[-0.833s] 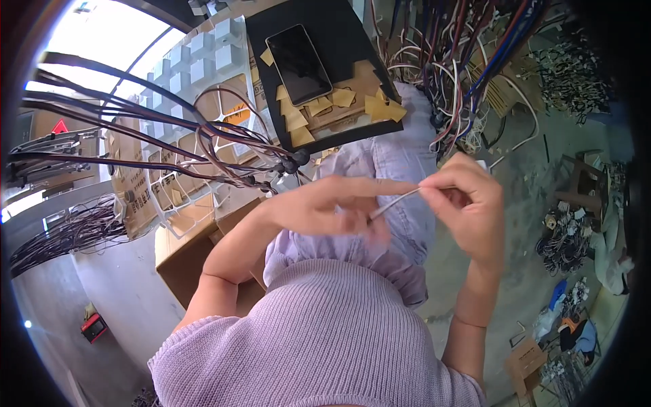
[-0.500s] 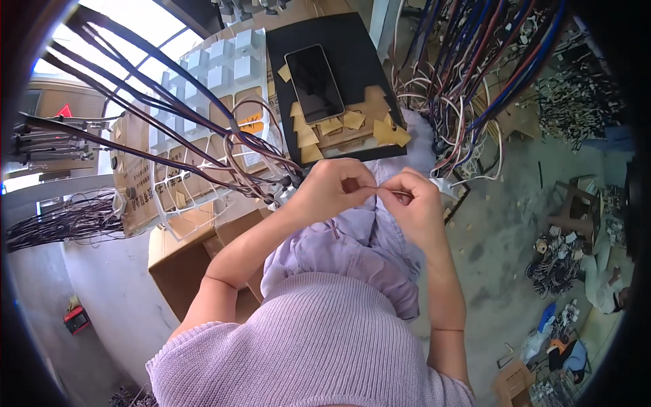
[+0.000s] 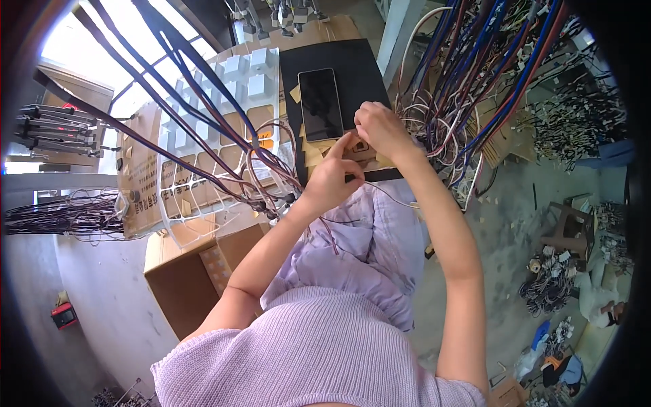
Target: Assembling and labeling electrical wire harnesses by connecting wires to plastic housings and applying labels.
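Observation:
My left hand (image 3: 330, 180) is over the near edge of a black board (image 3: 359, 71), its index finger stretched toward the board and its thumb and other fingers curled. A thin pale wire (image 3: 388, 192) comes out beside that thumb and runs right across the lavender cloth (image 3: 390, 227) on my lap. My right hand (image 3: 380, 130) is above the board's right part, thumb and fingertips pinched together. Whatever lies between them is too small to make out. Yellow tape pieces (image 3: 313, 155) lie under and beside my fingers, along the board's near side. Just beyond them rests a black phone (image 3: 321, 102).
Cable bundles hang at the left (image 3: 146, 68) and right (image 3: 468, 88). A white plastic rack (image 3: 234, 91) lies on cardboard at the left, above an open cardboard box (image 3: 173, 292). Piles of wires (image 3: 556, 278) and a seated person (image 3: 600, 305) are on the right.
Both hands were pinched together over my lap. They have moved apart and forward; my right hand has reached the tape pieces, and my left index finger has stretched out.

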Demonstrator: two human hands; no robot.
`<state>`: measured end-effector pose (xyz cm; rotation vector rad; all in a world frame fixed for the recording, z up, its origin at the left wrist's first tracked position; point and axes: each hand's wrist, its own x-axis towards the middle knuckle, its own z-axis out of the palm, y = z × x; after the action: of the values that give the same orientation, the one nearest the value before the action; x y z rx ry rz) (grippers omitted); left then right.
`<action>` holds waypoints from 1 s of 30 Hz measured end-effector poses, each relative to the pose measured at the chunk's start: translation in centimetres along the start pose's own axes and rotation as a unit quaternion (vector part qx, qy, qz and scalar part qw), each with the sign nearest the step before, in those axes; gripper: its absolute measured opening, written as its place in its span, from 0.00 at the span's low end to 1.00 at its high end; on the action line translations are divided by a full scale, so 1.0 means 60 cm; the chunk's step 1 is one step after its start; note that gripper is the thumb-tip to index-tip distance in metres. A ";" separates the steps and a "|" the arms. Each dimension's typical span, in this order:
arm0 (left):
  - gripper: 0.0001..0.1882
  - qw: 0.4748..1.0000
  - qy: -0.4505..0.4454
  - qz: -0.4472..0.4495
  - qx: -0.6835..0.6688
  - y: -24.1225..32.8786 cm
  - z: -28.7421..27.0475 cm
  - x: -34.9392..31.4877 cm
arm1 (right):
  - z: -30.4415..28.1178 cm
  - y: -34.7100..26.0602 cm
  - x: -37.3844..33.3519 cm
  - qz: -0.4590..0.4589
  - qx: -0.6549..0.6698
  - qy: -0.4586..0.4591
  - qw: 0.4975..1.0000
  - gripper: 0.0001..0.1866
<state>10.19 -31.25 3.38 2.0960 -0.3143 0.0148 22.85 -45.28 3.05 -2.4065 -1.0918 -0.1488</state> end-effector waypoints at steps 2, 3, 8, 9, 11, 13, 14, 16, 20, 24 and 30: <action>0.05 0.999 0.008 -0.009 0.033 0.004 -0.001 0.001 | -0.001 0.005 0.006 0.021 0.015 -0.010 1.000 0.03; 0.05 1.000 0.010 -0.012 0.021 0.006 0.001 0.006 | -0.002 0.006 0.010 0.043 0.028 -0.019 0.998 0.03; 0.03 0.998 0.018 -0.038 0.048 0.004 0.002 0.027 | -0.012 0.010 0.012 0.088 0.078 -0.049 0.992 0.04; 0.03 0.992 0.001 -0.042 0.116 0.008 -0.001 0.031 | -0.012 0.008 0.014 0.089 0.066 -0.045 0.993 0.04; 0.04 0.977 0.005 -0.020 0.212 0.009 -0.003 0.036 | -0.011 0.006 0.015 0.088 0.056 -0.043 0.994 0.04; 0.04 0.969 0.001 -0.015 0.245 0.014 -0.002 0.037 | -0.011 0.010 0.018 0.169 0.125 -0.039 0.977 0.06; 0.05 0.961 -0.008 -0.002 0.277 0.019 0.000 0.040 | -0.010 0.029 0.012 0.180 0.179 -0.040 0.966 0.10; 0.06 0.959 -0.017 0.001 0.284 0.021 0.002 0.043 | 0.005 0.052 0.005 0.185 0.216 -0.014 0.958 0.09; 0.02 0.957 -0.038 -0.013 0.286 0.012 -0.003 0.042 | 0.008 0.062 0.008 0.217 0.331 0.017 0.918 0.07; 0.02 0.955 -0.029 -0.016 0.293 0.009 -0.001 0.043 | -0.014 0.062 -0.013 0.260 0.505 0.003 0.823 0.09; 0.04 0.967 0.018 0.015 0.253 0.003 0.007 0.045 | -0.055 0.026 -0.063 0.245 0.444 0.016 0.862 0.08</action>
<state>12.70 -32.29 3.67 2.5937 -0.3468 0.1686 21.79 -50.30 4.24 -1.7190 -0.3421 0.4053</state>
